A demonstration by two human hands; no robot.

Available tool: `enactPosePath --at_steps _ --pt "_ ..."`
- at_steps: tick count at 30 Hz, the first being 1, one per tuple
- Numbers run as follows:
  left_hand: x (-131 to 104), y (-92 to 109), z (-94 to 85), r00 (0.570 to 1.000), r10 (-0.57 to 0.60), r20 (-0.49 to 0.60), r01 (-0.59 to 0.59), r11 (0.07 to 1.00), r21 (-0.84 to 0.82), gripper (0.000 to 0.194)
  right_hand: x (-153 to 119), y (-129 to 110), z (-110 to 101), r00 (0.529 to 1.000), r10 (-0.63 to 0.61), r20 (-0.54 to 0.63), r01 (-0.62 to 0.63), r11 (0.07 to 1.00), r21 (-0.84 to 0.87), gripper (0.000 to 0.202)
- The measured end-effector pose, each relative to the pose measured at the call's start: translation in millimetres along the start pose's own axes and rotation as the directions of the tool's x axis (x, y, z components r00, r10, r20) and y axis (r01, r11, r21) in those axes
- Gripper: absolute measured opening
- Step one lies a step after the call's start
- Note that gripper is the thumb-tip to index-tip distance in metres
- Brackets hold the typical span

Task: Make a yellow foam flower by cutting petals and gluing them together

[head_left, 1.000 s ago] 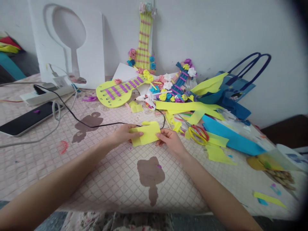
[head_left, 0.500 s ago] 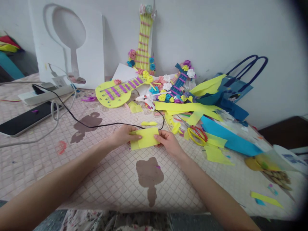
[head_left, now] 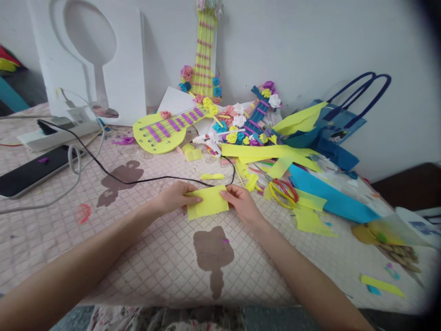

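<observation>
Closer to the person now, the yellow paper (head_left: pixel 210 202) is sitting over the tablecloth (head_left: pixel 155 262), clear of the yellow strip (head_left: pixel 212 176). The left hand (head_left: pixel 175 197) is pinching its left edge, the right hand (head_left: pixel 242 202) its right edge. Likely light, soft and tearable, it is favouring edge holds.

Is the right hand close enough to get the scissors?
Probably yes: the scissors lie nearby with their handles uncovered, though the right hand would likely release the yellow paper first.

Room on near tablecloth (head_left: pixel 155 271); cord (head_left: pixel 165 177) behind sheet (head_left: pixel 209 203), scissors (head_left: pixel 273 182) right.
</observation>
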State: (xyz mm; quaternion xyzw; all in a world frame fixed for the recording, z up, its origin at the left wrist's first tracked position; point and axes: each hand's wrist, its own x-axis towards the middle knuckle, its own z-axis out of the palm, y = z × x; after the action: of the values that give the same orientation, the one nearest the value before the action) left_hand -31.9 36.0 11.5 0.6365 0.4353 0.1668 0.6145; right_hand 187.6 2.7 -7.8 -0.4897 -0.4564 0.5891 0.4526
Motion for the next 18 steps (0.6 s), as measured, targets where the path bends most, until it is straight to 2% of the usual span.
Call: enactPosePath --at_steps 5,11,16,18 --pt "2.2 -3.7 -0.8 1.000 0.001 -0.008 -0.001 0.999 0.052 0.030 -4.0 -3.9 2.2 0.999 -0.031 -0.038 0.032 0.999 0.009 0.027" --pt "1.5 -4.6 -0.1 1.000 -0.004 -0.007 0.004 0.998 0.055 0.030 -3.3 -3.6 0.5 1.000 -0.024 -0.011 0.025 1.000 0.003 0.027" --pt "0.6 -3.0 1.0 1.000 0.004 0.010 -0.004 1.000 0.019 0.028 -2.1 -3.5 2.6 0.994 -0.054 -0.099 0.054 0.999 0.004 0.028" --pt "0.5 -2.6 1.1 1.000 -0.006 0.005 0.006 1.000 0.005 0.027 -2.8 -5.2 3.3 0.994 -0.054 -0.098 0.055 0.999 0.000 0.029"
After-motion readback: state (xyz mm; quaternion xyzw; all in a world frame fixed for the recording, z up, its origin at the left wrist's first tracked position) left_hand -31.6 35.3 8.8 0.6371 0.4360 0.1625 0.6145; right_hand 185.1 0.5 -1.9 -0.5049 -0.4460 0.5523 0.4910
